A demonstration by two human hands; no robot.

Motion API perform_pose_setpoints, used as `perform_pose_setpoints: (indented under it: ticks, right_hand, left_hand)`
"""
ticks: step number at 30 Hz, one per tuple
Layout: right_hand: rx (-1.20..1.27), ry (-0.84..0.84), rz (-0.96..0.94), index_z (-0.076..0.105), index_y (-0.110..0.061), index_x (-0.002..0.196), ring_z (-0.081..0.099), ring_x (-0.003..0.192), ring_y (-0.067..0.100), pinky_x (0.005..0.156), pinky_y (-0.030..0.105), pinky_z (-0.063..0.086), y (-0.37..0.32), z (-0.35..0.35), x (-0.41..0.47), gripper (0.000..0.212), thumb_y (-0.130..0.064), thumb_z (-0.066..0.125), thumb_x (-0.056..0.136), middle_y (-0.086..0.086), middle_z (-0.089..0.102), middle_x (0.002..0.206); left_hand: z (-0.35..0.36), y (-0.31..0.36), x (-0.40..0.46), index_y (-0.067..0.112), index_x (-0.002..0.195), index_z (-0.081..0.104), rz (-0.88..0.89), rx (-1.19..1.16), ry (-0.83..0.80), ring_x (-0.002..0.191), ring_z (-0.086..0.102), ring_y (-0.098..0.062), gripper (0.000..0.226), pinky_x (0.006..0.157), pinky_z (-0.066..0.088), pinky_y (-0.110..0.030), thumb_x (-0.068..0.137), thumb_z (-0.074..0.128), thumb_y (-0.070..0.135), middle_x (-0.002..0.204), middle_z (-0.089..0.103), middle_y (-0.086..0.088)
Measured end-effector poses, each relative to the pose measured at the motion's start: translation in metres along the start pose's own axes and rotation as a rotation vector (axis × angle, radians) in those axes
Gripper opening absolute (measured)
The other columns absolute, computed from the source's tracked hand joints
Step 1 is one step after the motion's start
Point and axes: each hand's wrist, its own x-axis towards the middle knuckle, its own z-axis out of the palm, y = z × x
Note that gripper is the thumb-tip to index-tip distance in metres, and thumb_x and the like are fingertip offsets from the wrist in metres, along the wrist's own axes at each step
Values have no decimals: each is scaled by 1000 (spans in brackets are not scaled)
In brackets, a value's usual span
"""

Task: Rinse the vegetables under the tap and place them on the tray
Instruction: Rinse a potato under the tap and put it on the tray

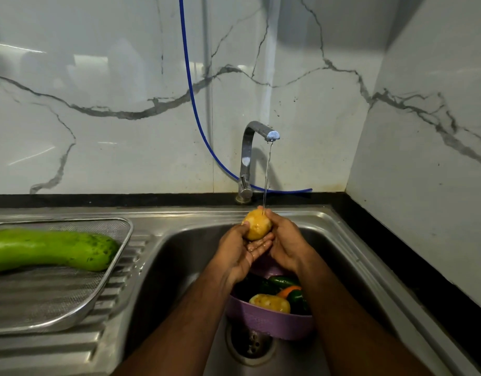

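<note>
A yellow potato (256, 224) sits between both hands, right under the thin stream of water from the chrome tap (250, 156). My left hand (240, 252) cups it from below and the left, thumb on its side. My right hand (285, 240) wraps it from the right. Below my wrists a purple bowl (269, 322) in the sink holds another potato (270, 303), dark green cucumbers (284, 281) and something orange (289, 291). On the left drainboard a steel mesh tray (57, 305) carries a long green bottle gourd (49, 249).
The steel sink basin (179, 267) has its drain (251, 346) just in front of the bowl. A blue hose (192, 88) hangs down the marble wall behind the tap. A black counter edge (396, 248) runs along the right.
</note>
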Motion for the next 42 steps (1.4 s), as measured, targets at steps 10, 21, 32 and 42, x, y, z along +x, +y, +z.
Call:
perform_pose_setpoints:
  ticks: [10, 21, 32, 42]
  right_hand:
    - [-16, -89, -118, 66, -20, 132, 67, 118, 33, 99, 48, 57, -2, 0, -6, 34, -24, 65, 98, 15, 67, 131]
    - [-206, -6, -72, 70, -23, 119, 74, 84, 24, 57, 32, 57, -2, 8, -7, 30, -44, 62, 98, 15, 77, 111]
    - [-125, -72, -60, 64, -16, 127, 68, 57, 17, 45, 27, 52, -4, 2, -15, 39, -45, 53, 103, 15, 75, 85]
    - [-222, -72, -133, 58, -36, 139, 67, 58, 12, 50, 26, 53, -1, 3, -14, 34, -41, 49, 106, 19, 72, 117]
  left_hand:
    - [0, 3, -3, 5, 121, 61, 17, 41, -10, 94, 73, -34, 35, 81, 61, -39, 96, 63, 29, 109, 70, -24]
    - [-8, -5, 1, 6, 117, 67, 202, 419, -21, 78, 67, -22, 30, 79, 58, -35, 95, 64, 27, 95, 76, -16]
    - [-5, -1, 1, -3, 116, 65, 115, 404, -44, 78, 67, -22, 48, 76, 59, -31, 102, 48, 39, 90, 71, -18]
    - [-7, 0, 3, -2, 109, 68, 115, 464, -17, 61, 63, -16, 45, 56, 53, -25, 100, 53, 39, 79, 70, -13]
